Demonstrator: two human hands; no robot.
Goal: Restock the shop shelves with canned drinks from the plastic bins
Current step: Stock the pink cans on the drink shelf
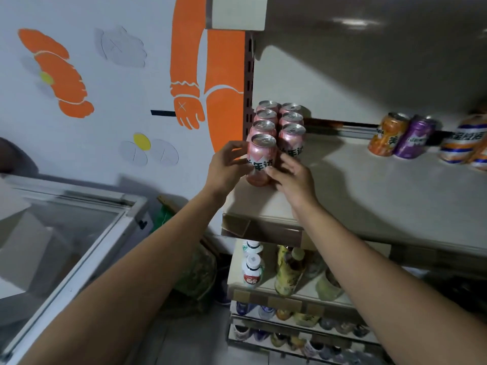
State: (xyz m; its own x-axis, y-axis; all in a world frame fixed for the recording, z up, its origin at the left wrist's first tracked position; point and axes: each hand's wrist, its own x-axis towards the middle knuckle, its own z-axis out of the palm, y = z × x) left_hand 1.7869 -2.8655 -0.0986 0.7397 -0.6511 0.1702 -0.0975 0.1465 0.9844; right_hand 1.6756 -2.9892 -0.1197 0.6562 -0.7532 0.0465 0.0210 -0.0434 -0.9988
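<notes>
My left hand [226, 167] and right hand [292, 179] both clasp the front pink aluminium can [261, 159], at nine o'clock on the cream shelf [369, 196].

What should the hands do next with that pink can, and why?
Probably nudge the front pink can back against its row and let go: both the left hand and right hand hold it, and it stands on the shelf.

Dim, bluish light, glare on the upper shelf underside [355, 22], wide-angle bending and blur toward the right edge
</notes>
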